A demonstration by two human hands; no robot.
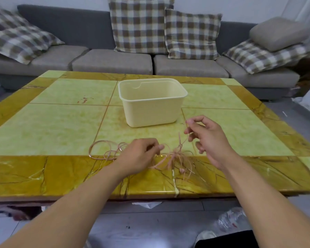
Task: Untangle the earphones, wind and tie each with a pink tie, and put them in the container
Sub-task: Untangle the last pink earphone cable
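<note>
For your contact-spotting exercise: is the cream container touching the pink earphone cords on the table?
Apart. The head view shows bare tabletop between the container and the earphone cords, which lie nearer the person, by both hands.

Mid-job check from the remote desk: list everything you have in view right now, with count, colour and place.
earphone cables: tangled bunch, count unclear, pink, near table edge between the hands
cable loop: one coil, pink, on table beside left hand
container: one, cream, table centre, looks empty
table: one, green and amber tiled top
sofa: one, grey, behind table
cushions: five checked brown-white, one plain grey, on sofa
plastic bottle: one, clear, on floor at lower right
left hand: pinching cable at the tangle
right hand: raised, pinching a strand
</note>
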